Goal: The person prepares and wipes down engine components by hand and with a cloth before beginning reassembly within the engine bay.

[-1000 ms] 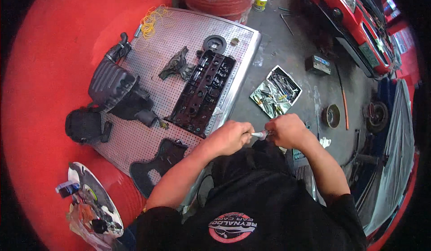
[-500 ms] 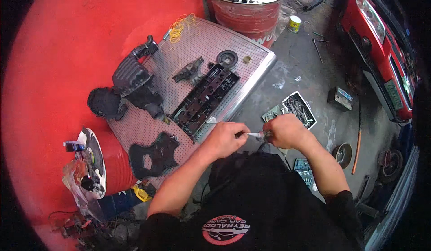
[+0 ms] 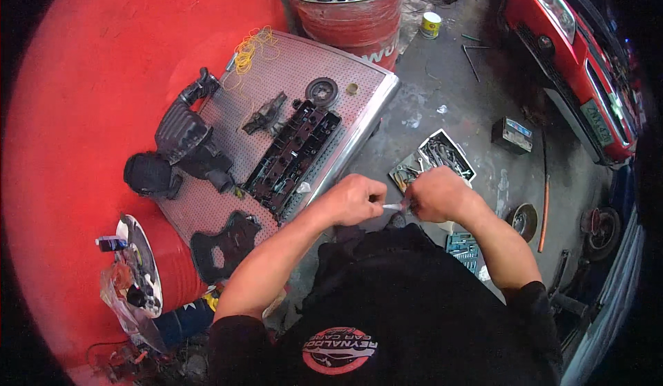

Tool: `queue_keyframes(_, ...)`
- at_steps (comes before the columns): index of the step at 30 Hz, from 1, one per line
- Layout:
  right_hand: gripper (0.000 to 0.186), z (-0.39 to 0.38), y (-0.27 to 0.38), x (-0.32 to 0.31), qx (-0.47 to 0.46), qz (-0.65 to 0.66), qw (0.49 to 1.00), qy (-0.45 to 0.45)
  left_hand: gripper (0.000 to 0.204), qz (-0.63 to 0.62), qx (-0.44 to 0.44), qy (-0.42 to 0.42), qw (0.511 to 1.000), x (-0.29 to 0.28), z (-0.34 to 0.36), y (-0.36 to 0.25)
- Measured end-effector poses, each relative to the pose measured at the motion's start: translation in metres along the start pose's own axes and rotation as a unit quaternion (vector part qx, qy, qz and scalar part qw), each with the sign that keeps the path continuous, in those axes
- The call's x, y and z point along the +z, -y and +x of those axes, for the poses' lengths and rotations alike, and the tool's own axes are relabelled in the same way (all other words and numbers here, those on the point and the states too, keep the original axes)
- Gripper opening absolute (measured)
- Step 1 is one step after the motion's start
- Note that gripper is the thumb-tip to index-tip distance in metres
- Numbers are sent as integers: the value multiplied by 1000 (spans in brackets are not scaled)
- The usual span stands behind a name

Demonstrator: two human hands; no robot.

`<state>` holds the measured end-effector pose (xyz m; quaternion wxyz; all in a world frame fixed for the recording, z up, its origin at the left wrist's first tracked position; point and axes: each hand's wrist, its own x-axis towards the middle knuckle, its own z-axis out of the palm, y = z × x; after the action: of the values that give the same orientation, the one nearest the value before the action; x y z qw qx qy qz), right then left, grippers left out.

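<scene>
Both my hands are together in front of my body, with a slim whitish piece [image 3: 392, 207] stretched between them. My left hand [image 3: 353, 201] pinches one end of it between thumb and fingers. Around the other end my right hand [image 3: 440, 194] is closed, with something small and dark at its fingers that I cannot make out. Just left of my left hand, a long black engine cover [image 3: 293, 158] lies hollow side up on the perforated table [image 3: 290, 61]. A crumpled white scrap [image 3: 304, 188] sits near the table's edge.
A black ribbed air duct [image 3: 183, 134], a metal bracket [image 3: 266, 114] and a pulley [image 3: 322, 92] share the table. On the floor are a tool tray [image 3: 447, 155], a socket set [image 3: 463, 248] and a battery [image 3: 512, 135]. A red car [image 3: 587, 75] stands right; drums flank the table.
The whole view has shifted, so the table and floor things appear farther left. My hands stay joined by the whitish piece, with only a slight change in the left hand's fingers.
</scene>
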<state>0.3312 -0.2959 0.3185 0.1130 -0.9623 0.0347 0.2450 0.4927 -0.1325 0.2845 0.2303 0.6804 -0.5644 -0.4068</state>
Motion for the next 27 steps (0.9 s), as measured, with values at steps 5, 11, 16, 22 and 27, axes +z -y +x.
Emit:
queue_keyframes(5,19,2,-6,-1,36,-9,999,-10,15,3,44,-125,991,18,12,7)
queue_keyframes(11,21,5,-11,-1,51,55,996,-52,20,-65,63,-271,958,17,9,8)
queue_keyframes(16,29,4,-20,24,58,243,951,-182,21,102,-84,-232,964,54,15,79)
queue_keyframes(22,29,15,-6,54,69,486,828,-271,49,-202,-34,-215,955,65,8,54)
queue_keyframes(27,35,23,17,62,-1,499,747,-439,48,-110,17,-192,975,41,23,8)
